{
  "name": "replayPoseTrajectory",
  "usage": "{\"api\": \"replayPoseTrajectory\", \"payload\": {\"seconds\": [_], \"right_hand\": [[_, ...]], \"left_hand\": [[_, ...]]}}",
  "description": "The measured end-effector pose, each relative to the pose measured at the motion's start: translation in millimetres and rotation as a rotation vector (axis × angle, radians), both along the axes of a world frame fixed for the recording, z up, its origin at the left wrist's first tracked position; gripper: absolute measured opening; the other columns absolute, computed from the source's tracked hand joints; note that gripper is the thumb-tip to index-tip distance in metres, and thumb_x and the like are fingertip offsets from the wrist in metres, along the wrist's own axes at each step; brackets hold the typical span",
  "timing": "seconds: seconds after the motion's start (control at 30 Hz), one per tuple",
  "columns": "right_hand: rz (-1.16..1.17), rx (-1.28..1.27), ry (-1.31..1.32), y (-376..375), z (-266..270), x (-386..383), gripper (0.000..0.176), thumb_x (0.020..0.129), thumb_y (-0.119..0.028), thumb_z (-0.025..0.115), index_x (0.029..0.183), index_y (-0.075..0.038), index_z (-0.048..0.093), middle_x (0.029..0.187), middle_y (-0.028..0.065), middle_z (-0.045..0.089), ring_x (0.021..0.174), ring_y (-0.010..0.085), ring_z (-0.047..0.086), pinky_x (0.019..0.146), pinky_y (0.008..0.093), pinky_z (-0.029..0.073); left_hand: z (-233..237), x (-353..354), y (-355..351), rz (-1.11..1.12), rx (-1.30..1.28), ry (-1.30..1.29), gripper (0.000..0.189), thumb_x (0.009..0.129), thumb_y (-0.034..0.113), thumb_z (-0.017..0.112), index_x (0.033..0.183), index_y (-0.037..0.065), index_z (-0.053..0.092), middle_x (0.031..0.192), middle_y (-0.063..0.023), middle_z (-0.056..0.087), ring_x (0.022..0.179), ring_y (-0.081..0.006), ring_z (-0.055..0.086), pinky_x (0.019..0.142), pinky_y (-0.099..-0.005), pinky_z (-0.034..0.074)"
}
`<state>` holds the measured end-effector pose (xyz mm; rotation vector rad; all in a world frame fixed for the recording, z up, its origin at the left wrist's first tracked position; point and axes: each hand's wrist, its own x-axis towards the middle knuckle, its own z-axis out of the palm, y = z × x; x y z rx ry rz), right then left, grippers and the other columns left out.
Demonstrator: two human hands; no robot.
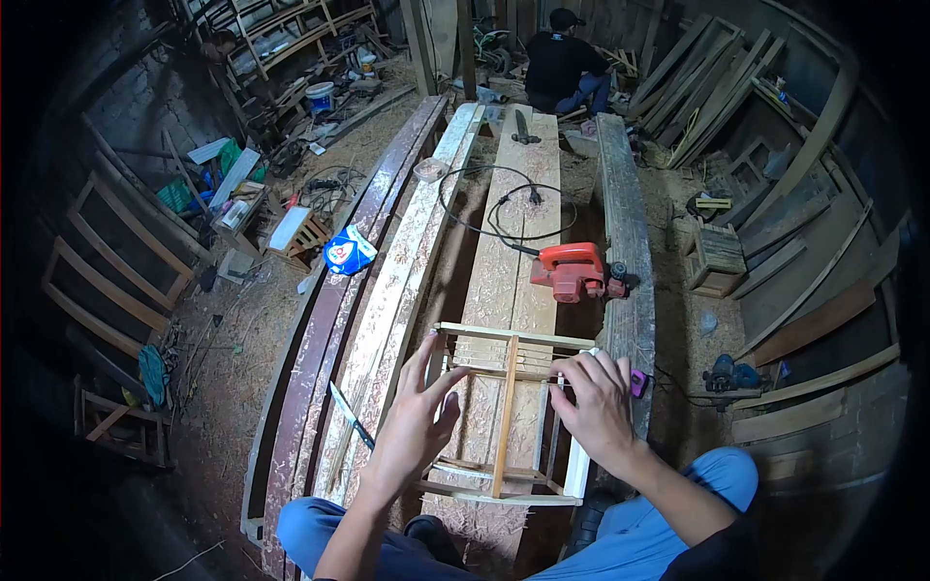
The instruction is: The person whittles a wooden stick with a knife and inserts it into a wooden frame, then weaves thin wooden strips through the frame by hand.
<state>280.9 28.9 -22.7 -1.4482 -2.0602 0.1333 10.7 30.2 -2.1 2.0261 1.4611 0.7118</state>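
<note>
A light-wood frame (511, 416) with thin crossbars lies across the planks in front of me, between my knees. My left hand (412, 421) is at its left side, fingers spread and bent, one fingertip at the far left corner and another by the end of a crossbar. Over the right rail bends my right hand (599, 405), its fingers curled onto the wood and its thumb near the same crossbar's other end. Just beyond that hand sits a small purple and black object (638, 383). A knife (353, 416) with a dark handle lies to the left.
A red electric planer (572, 271) rests beyond the frame, its black cable (499, 228) looped over the shavings-covered planks (494, 290). A blue and white packet (349, 252) lies on the left beam. At the back sits a person (562, 63) in dark clothes. Boards lean along the right wall.
</note>
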Motion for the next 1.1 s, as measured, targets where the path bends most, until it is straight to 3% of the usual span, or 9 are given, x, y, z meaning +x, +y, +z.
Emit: {"api": "replayPoseTrajectory", "payload": {"seconds": [0.03,0.13,0.27,0.37,0.6,0.87,0.9,1.03,1.1], "right_hand": [[0.009,0.035,-0.041,1.1,1.5,-0.3,0.012,0.082,-0.010,0.079,0.091,-0.012,0.071,0.092,0.0016,0.064,0.091,0.0237,0.058,0.082,0.0416,0.040],[0.029,0.080,-0.083,3.2,0.7,-1.8,0.012,0.082,-0.012,0.080,0.089,-0.011,0.071,0.089,0.0018,0.064,0.089,0.0233,0.058,0.082,0.0416,0.039],[0.066,0.068,-0.067,4.7,-0.8,-2.0,0.011,0.083,-0.011,0.081,0.088,-0.012,0.071,0.088,0.0010,0.066,0.089,0.0224,0.059,0.082,0.0407,0.038],[0.090,0.043,-0.025,6.6,-3.2,-0.9,0.010,0.083,-0.010,0.081,0.087,-0.011,0.072,0.087,0.0018,0.065,0.088,0.0228,0.060,0.082,0.0407,0.038],[0.106,-0.011,0.078,9.0,-2.8,0.4,0.008,0.085,-0.009,0.081,0.087,-0.010,0.073,0.085,0.0028,0.064,0.087,0.0239,0.060,0.080,0.0396,0.039],[0.153,-0.038,0.134,16.7,-1.5,-4.7,0.008,0.085,-0.010,0.081,0.086,-0.009,0.073,0.088,0.0039,0.067,0.088,0.0245,0.061,0.081,0.0388,0.041],[0.152,-0.039,0.136,17.4,-2.4,-5.2,0.008,0.085,-0.010,0.081,0.086,-0.009,0.073,0.088,0.0039,0.067,0.088,0.0245,0.061,0.081,0.0388,0.041],[0.150,-0.099,0.233,18.5,-4.5,-6.1,0.008,0.085,-0.009,0.080,0.086,-0.009,0.073,0.088,0.0042,0.069,0.085,0.0249,0.062,0.081,0.0395,0.041],[0.152,-0.132,0.277,18.1,-3.2,-7.6,0.007,0.086,-0.009,0.080,0.086,-0.009,0.073,0.088,0.0040,0.070,0.084,0.0250,0.063,0.081,0.0405,0.041]], "left_hand": [[-4.5,0.5,1.6,-0.005,0.108,0.056,0.038,0.094,0.003,0.066,0.131,0.010,0.072,0.166,-0.0263,0.034,0.149,-0.0448,0.042,0.120,-0.0498,0.042],[-6.6,-1.2,8.9,0.014,0.067,0.017,0.031,0.095,0.006,0.070,0.125,0.012,0.073,0.165,-0.0258,0.035,0.154,-0.0443,0.035,0.122,-0.0513,0.038],[-4.0,3.2,14.3,0.025,0.214,0.116,0.023,0.092,0.010,0.079,0.115,0.010,0.078,0.164,-0.0258,0.038,0.150,-0.0450,0.042,0.121,-0.0514,0.041],[-20.2,4.0,20.6,0.033,0.139,-0.050,0.022,0.090,0.010,0.081,0.112,0.010,0.079,0.165,-0.0260,0.037,0.151,-0.0452,0.041,0.121,-0.0513,0.040],[-10.0,8.1,20.6,0.006,0.143,-0.004,0.024,0.089,0.014,0.084,0.112,0.013,0.082,0.166,-0.0270,0.037,0.153,-0.0451,0.038,0.123,-0.0498,0.038],[-0.1,17.8,25.1,-0.040,0.196,0.225,0.025,0.088,0.031,0.085,0.111,0.020,0.085,0.166,-0.0178,0.043,0.156,-0.0439,0.033,0.128,-0.0660,0.013],[-4.0,18.6,26.6,-0.085,0.207,0.209,0.022,0.091,0.029,0.081,0.112,0.021,0.084,0.165,-0.0176,0.043,0.157,-0.0455,0.029,0.125,-0.0672,0.023],[-12.2,19.4,26.8,-0.150,0.205,0.226,0.026,0.094,0.032,0.077,0.119,0.027,0.082,0.165,-0.0083,0.046,0.157,-0.0462,0.028,0.120,-0.0657,0.031],[-9.9,20.2,25.1,-0.156,0.204,0.247,0.027,0.094,0.032,0.076,0.121,0.029,0.082,0.165,-0.0083,0.047,0.157,-0.0466,0.028,0.120,-0.0649,0.031]]}}
